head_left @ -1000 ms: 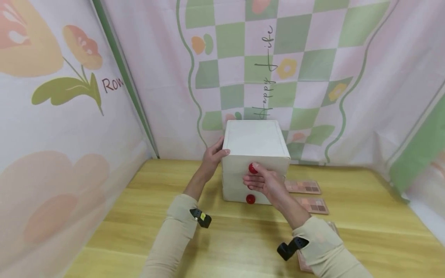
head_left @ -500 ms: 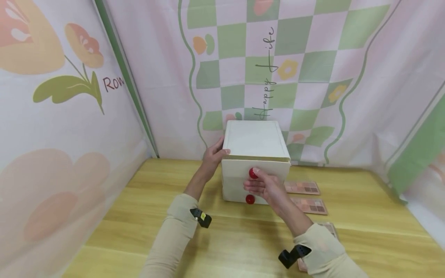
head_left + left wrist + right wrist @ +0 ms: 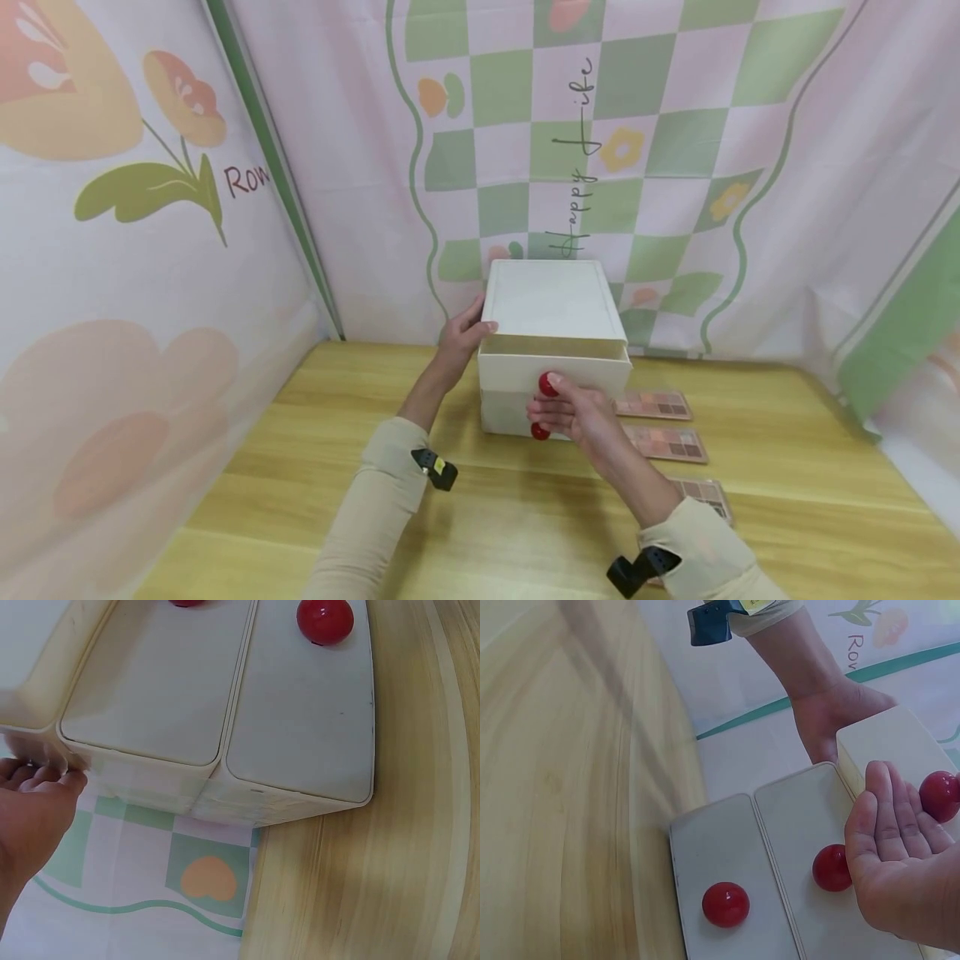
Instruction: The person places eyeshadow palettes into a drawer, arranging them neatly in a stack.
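Note:
A white drawer cabinet stands at the back of the table, its top drawer pulled partway out. My left hand holds the cabinet's left side near the top front corner, thumb over the edge. In the left wrist view its fingers bend against the side wall. With the thumb and index side, my right hand pinches the top drawer's red knob, while its other fingers extend below. In the right wrist view the middle knob is beside that hand and the bottom knob further off.
Several makeup palettes lie right of the cabinet, among them a far palette, a middle palette and a nearer palette. My right forearm partly covers another. Behind the wooden table hangs a printed curtain.
The top drawer has slid out toward me, from shut to partly open, with my right hand on its knob. My left hand stays on the cabinet's side.

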Available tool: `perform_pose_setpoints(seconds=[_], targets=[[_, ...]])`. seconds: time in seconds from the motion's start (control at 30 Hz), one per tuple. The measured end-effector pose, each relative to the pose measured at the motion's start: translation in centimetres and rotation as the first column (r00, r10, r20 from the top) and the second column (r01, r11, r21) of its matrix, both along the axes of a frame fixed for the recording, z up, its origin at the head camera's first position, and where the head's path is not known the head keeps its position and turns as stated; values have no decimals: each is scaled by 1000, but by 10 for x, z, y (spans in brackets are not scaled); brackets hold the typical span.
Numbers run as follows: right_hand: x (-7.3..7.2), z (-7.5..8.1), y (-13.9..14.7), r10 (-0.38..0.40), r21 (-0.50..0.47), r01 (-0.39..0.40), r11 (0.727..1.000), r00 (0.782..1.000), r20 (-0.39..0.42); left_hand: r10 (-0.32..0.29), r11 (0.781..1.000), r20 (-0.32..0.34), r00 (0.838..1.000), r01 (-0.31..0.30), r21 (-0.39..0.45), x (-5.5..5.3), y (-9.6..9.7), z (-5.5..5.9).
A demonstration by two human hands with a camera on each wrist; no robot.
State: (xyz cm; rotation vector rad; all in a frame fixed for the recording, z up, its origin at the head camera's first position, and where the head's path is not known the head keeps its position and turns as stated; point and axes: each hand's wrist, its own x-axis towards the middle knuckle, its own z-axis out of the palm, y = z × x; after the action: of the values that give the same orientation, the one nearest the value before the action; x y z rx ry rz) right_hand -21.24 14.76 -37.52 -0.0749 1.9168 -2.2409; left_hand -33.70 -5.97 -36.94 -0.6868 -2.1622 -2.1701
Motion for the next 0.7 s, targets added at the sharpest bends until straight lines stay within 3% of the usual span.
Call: perform_pose_setpoints(seconds=[0.7], targets=[[20, -5, 0, 30, 0, -30, 1000, 999, -15, -6, 1000, -12, 1000, 6, 14, 3, 0, 1]])
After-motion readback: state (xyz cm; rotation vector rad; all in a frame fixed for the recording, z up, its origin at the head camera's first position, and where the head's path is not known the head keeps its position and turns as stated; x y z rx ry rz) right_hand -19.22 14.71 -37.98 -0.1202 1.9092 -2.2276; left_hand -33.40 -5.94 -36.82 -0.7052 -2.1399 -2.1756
